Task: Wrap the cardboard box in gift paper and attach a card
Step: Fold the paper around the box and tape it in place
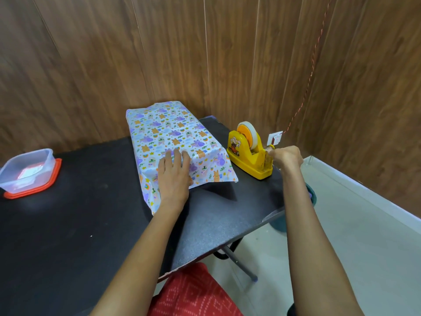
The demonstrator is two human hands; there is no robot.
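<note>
Box: the cardboard box [170,131] lies on the dark surface [91,213], gift paper [216,172] covering its top and sides; no cardboard shows.
Left hand: the left hand [174,173] lies flat, fingers straight, pressing the paper down at the box's near end.
Right hand: the right hand [288,157] is right of the box, at the cutter of the yellow tape dispenser [247,158]. Its fingers are curled, but I cannot tell whether they pinch tape.
Done: the body looks wrapped.
Left: the near end's paper juts out loose and likely needs taping. No card is on the box.
Container: the plastic container [27,169] left of the box holds something white and red, blurred.
Writing: none readable; the dispenser bears a cartoon figure.
</note>
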